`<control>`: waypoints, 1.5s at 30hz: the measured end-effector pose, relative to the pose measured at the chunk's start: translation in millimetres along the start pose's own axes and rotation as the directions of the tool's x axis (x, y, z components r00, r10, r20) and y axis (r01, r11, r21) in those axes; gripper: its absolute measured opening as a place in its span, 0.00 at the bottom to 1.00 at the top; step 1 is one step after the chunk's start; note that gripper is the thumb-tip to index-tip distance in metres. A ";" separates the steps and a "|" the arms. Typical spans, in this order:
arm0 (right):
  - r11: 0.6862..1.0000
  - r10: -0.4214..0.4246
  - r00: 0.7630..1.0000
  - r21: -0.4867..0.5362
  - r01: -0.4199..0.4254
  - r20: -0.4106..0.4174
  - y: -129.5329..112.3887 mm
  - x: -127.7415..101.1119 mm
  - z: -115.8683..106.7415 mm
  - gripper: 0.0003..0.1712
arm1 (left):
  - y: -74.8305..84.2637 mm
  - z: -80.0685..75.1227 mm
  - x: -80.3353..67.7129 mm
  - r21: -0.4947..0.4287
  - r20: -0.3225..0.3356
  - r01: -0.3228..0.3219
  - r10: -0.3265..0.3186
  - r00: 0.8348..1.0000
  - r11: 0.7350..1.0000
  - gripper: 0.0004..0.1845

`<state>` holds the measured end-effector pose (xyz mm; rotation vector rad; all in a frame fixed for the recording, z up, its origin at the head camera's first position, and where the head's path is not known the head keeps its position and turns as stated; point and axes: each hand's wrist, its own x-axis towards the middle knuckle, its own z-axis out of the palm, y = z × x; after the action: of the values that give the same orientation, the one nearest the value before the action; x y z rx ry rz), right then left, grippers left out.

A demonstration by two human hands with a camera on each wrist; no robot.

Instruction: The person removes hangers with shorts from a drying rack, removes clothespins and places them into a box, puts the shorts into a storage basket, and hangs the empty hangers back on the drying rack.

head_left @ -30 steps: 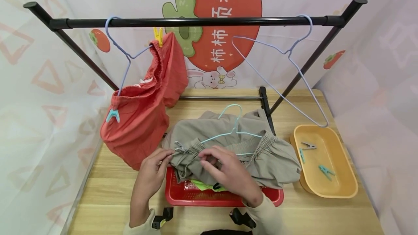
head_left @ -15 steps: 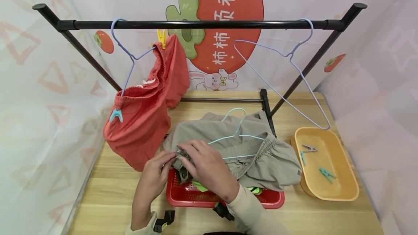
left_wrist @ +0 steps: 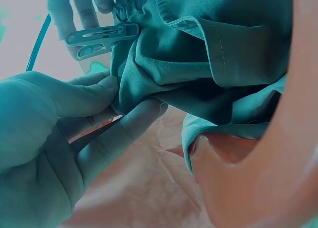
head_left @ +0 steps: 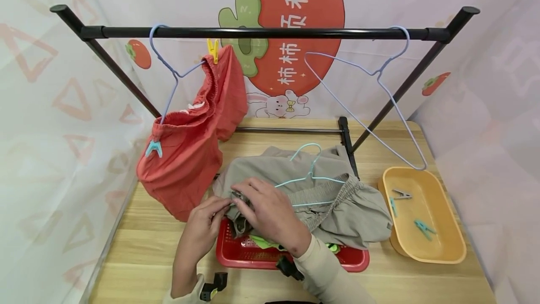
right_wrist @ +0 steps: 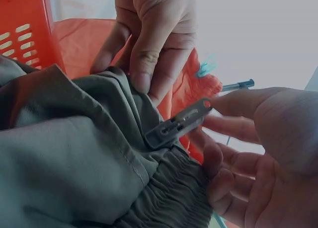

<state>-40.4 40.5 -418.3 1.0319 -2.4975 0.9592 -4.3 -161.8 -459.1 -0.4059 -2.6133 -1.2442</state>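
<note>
Head view: one khaki pair of shorts (head_left: 337, 201) is draped over one red basket (head_left: 358, 262) on the bench (head_left: 135, 247). Its waistband is pinched by the left hand (head_left: 204, 224); one grey clothespin (head_left: 238, 196) is gripped on it by the right hand (head_left: 270, 212). Three hangers and three pegs in one yellow tray (head_left: 447, 247) are counted; the basket's contents are mostly covered.

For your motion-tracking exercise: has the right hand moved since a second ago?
Yes. The right hand has shifted left along the khaki shorts, away from the yellow tray, to join the left hand.
</note>
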 end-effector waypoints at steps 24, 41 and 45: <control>0.997 -0.014 0.996 0.068 0.020 -0.087 8.1 -2.9 2.6 0.10 | -1.5 0.7 2.9 -0.031 0.021 -0.024 0.025 0.999 0.999 0.12; 0.975 0.038 0.985 0.220 -0.001 -0.168 12.7 -0.5 3.6 0.04 | -4.8 -1.7 3.0 -0.040 0.037 -0.005 0.007 0.999 0.999 0.12; 0.952 0.076 0.986 0.304 -0.028 -0.147 13.1 -0.5 1.6 0.05 | -6.3 -0.9 5.1 -0.028 0.048 -0.011 0.012 0.999 1.000 0.12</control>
<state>-49.3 46.5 -426.0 0.9341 -2.3062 1.4139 -11.1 -165.5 -461.6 -0.4612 -2.6321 -1.2840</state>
